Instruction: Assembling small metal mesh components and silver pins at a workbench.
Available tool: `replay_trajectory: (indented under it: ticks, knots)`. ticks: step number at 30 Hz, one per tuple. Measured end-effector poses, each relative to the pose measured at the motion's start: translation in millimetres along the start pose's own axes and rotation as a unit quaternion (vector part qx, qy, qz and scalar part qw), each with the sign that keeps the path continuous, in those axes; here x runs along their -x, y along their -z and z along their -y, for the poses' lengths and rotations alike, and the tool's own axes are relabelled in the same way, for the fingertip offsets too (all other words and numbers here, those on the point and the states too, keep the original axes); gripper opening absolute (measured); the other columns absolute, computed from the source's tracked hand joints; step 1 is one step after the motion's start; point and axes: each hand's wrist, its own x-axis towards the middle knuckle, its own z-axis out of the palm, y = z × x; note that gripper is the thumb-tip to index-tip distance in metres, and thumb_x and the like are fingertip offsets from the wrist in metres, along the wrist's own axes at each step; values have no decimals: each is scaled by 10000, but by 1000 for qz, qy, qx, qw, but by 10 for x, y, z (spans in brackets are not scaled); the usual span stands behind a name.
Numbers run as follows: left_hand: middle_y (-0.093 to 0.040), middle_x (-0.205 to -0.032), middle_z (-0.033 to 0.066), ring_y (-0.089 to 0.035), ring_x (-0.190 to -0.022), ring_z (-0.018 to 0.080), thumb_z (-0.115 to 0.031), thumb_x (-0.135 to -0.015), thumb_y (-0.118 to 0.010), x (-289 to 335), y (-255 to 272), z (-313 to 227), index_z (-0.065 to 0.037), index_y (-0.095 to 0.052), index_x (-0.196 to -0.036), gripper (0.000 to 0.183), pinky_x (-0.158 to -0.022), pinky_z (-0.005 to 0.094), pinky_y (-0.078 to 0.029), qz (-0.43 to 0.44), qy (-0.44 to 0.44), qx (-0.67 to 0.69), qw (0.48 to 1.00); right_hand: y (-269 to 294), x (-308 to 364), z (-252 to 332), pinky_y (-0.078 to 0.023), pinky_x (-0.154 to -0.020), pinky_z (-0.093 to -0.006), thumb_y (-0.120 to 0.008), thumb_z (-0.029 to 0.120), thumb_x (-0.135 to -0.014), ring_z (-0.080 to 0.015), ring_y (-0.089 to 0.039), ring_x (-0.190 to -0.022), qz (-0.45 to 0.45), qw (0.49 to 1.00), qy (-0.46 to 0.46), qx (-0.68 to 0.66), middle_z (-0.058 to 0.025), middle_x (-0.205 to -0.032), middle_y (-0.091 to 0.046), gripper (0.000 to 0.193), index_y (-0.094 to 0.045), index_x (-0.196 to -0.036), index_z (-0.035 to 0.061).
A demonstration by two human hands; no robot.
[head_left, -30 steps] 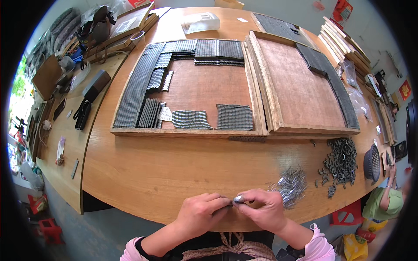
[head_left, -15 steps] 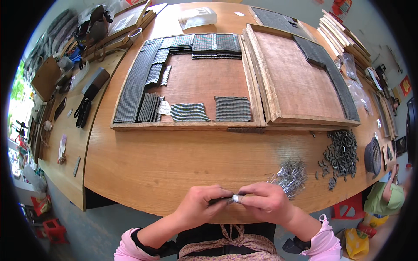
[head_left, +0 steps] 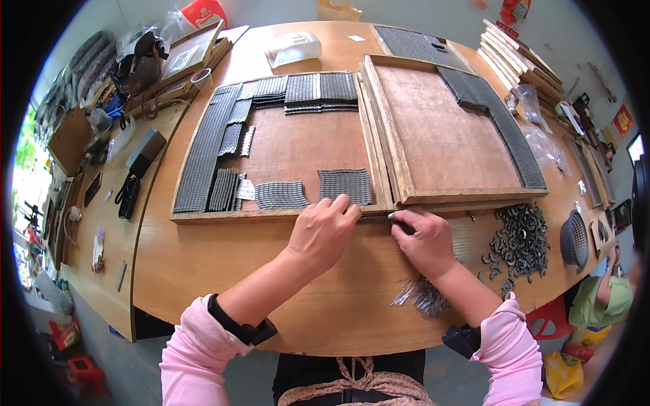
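Observation:
Both my hands are at the front edge of the left wooden tray (head_left: 271, 214). A narrow dark strip (head_left: 374, 218) of small grey pieces lies along that edge between them. My left hand (head_left: 326, 229) is closed, its fingers curled down by the strip's left end; what they hold is hidden. Thumb and forefinger of my right hand (head_left: 428, 238) pinch together at the strip's right end, with a small whitish spot at the fingertips. A pile of thin silvery metal pins (head_left: 421, 298) lies nearer me, below my right hand.
Grey segmented panels (head_left: 345, 187) lie inside the left tray. The right tray (head_left: 467, 197) holds more along its far and right sides. Loose dark pieces (head_left: 520, 243) are heaped at the right, beside a grey basket (head_left: 575, 238). A person in green (head_left: 596, 298) is at far right.
Both hands have moved forward, away from my body, to the dark strip at the tray's front edge. They were together near the table's near edge and are now apart.

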Motion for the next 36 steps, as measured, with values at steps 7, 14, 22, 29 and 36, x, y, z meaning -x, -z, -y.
replay_trajectory:
  ticks: [7,14,22,29,36]
  knots:
    - [-587,-935,104,-563,-942,305,-72,-726,-671,-137,188,78,-34,-620,-958,241,-807,402,-480,29,58,85,994,373,139,-48,-535,-654,-358,-689,124,-776,-288,-659,-725,-7,999,-3,-39,-101,-833,-677,126,-706,-896,91]
    - [-558,-1229,155,-505,-1188,324,-148,-900,-520,-569,-252,486,-33,-553,-1263,382,-995,447,-412,-5,30,29,999,1004,291,-953,-532,-741,-336,-666,92,-792,-308,-679,-818,-54,980,-189,28,-170,-888,-692,166,-703,-938,22]
    - [-688,-950,160,-662,-863,265,-138,-810,-673,-866,-78,694,6,-698,-998,238,-817,356,-521,185,135,247,942,939,372,-1149,-531,-716,-383,-710,149,-763,-312,-658,-774,-3,987,-76,140,-135,-828,-688,152,-724,-908,107]
    - [-697,-931,148,-665,-828,223,-169,-840,-681,-859,-144,733,-9,-712,-999,228,-758,334,-524,185,196,275,923,940,366,-1187,-534,-687,-378,-709,137,-752,-307,-656,-741,-13,990,-40,136,-134,-814,-681,151,-717,-898,102]
    - [-698,-821,106,-637,-727,139,-131,-867,-655,-620,241,388,-21,-707,-1036,209,-645,276,-508,-26,229,299,926,914,497,-824,-515,-648,-226,-686,11,-795,-98,-649,-693,-49,936,-237,-255,-42,-814,-716,153,-712,-945,21]
